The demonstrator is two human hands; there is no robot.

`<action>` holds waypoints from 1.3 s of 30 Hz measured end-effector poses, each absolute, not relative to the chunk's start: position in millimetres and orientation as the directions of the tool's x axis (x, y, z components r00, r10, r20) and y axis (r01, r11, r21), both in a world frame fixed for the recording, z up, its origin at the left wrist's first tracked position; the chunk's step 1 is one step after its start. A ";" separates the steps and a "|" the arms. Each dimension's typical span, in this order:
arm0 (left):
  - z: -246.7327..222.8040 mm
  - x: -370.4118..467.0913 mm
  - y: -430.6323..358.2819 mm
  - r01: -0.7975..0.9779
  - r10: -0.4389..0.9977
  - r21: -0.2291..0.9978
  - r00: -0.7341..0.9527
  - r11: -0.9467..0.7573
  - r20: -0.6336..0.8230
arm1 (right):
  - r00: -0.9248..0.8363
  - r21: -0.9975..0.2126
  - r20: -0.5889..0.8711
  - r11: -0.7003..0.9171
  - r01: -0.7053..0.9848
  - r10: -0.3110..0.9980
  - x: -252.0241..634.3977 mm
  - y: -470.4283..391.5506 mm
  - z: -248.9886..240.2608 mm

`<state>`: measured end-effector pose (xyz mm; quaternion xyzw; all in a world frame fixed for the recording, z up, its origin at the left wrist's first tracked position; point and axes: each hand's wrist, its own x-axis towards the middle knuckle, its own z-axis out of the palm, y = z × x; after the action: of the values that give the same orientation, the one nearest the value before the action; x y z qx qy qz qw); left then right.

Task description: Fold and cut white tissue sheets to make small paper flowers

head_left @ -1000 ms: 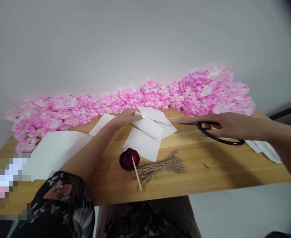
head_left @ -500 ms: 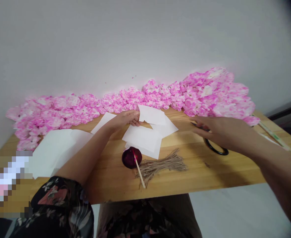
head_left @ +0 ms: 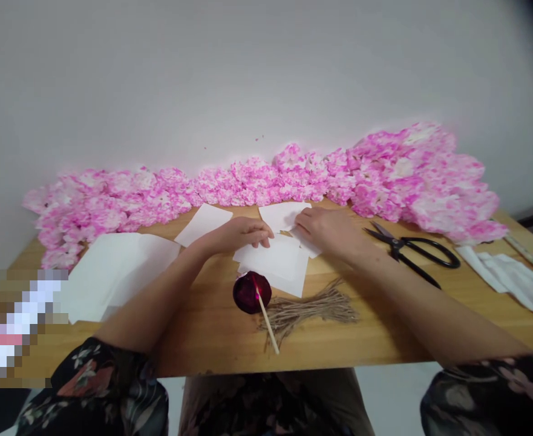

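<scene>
Several white paper pieces (head_left: 284, 263) lie overlapping at the middle of the wooden table. My left hand (head_left: 250, 231) rests at their left side, fingers loosely spread over the paper edge. My right hand (head_left: 316, 227) is at the upper right piece (head_left: 277, 213), its fingers bent together on that paper's edge. Black scissors (head_left: 400, 245) lie partly open on the table, right of my right hand. Just below the papers is a dark red bowl (head_left: 245, 293) with a wooden stick (head_left: 268, 324) leaning in it, next to a bundle of thin brown twigs (head_left: 316, 307).
A long heap of pink and white flowers (head_left: 248, 181) runs along the wall behind. Larger white sheets (head_left: 121, 266) lie at left, with another white piece (head_left: 205, 223) near them. White cloth-like material (head_left: 511, 278) and a thin strip (head_left: 532, 257) lie at far right.
My right hand has let go of the scissors and moved left onto the papers. My left hand has shifted slightly right and down. The camera view has turned a little.
</scene>
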<state>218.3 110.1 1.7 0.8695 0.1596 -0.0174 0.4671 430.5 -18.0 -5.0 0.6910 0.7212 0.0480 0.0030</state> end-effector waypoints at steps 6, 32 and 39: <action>7.2 204.3 118.0 0.411 0.414 0.634 0.897 -0.655 -0.153 | 0.275 -0.684 0.020 -0.188 0.705 0.961 462.7 -17.5 13.5; -4.1 192.2 131.4 0.454 0.578 0.648 0.815 -0.612 -0.026 | 0.345 -0.202 0.072 -0.325 0.924 0.936 461.9 -45.4 17.5; 11.1 183.5 135.0 0.477 0.605 0.631 0.796 -0.612 -0.014 | 0.024 -0.323 -0.032 -0.033 0.946 0.999 404.1 -14.0 17.7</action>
<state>183.5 135.0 11.1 0.8922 0.3031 0.1005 0.3193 404.1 -14.0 17.7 0.7076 0.6872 -0.1259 -0.1060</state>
